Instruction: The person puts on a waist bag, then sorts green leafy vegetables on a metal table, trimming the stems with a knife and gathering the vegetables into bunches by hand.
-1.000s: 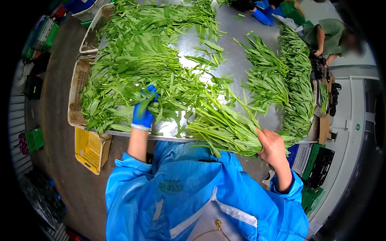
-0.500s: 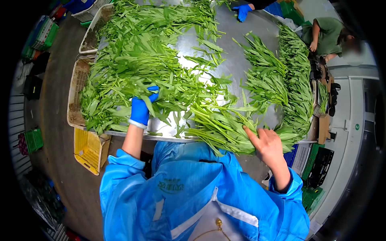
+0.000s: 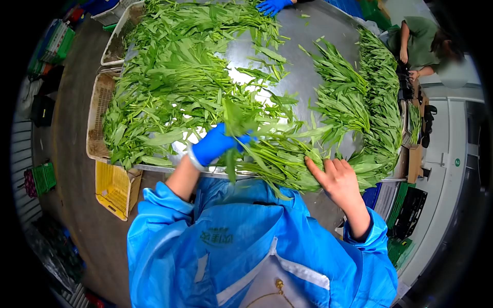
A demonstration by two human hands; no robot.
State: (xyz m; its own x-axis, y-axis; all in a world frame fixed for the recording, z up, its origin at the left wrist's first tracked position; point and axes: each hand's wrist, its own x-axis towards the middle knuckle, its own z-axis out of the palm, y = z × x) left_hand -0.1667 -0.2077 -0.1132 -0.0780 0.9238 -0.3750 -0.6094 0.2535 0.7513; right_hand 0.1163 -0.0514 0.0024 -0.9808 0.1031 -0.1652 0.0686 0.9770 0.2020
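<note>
My left hand (image 3: 214,145), in a blue glove, is closed on some leafy green stalks (image 3: 237,120), partly blurred, above the table's near edge. Bare and with fingers spread, my right hand (image 3: 336,179) rests on a bunch of green stalks (image 3: 282,159) whose leaves point right. The bunch lies on the metal table (image 3: 300,77) at the near edge. A large loose pile of greens (image 3: 179,72) covers the table's left part. Sorted bunches (image 3: 341,95) lie right of centre, beside a long row of greens (image 3: 379,102) along the right edge.
Dirty white crates (image 3: 97,120) line the table's left side, with a yellow crate (image 3: 114,192) below. Another person's blue-gloved hand (image 3: 273,6) reaches in at the far edge. A person in green (image 3: 418,43) is at the far right. Stacked crates (image 3: 400,210) stand at lower right.
My left hand has moved right with some stalks, towards the bunch. My right hand has loosened from gripping the bunch to resting on it. The other person's gloved hand has moved left.
</note>
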